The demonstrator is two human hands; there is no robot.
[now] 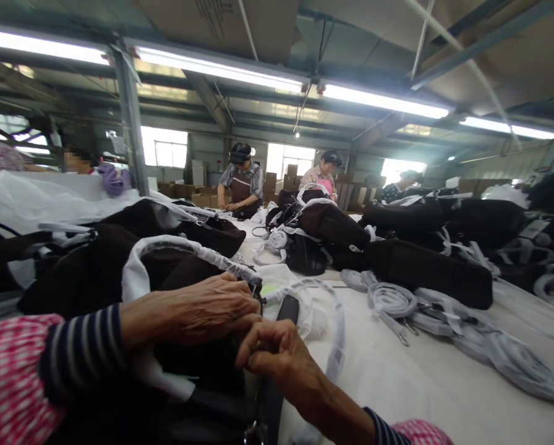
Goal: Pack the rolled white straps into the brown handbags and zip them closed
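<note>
Right of my bag [205, 368], past the wrapped loop [339, 324], I can cross the table [383, 386] to the coils [392, 301]; left of it, bags [75, 272] block me.

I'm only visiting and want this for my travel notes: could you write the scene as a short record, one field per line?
Setting: large indoor hall under long tube lights
Left hand: over a dark bag, near the end of a white-wrapped handle
Right hand: fingers bent, close beside the left hand's fingertips
Hand positions: left hand, right hand
Grip: what the fingertips hold is hidden
Table: white top, with wrapped coiled straps at picture right
Beyond: more dark bags, and two people in headgear
</note>
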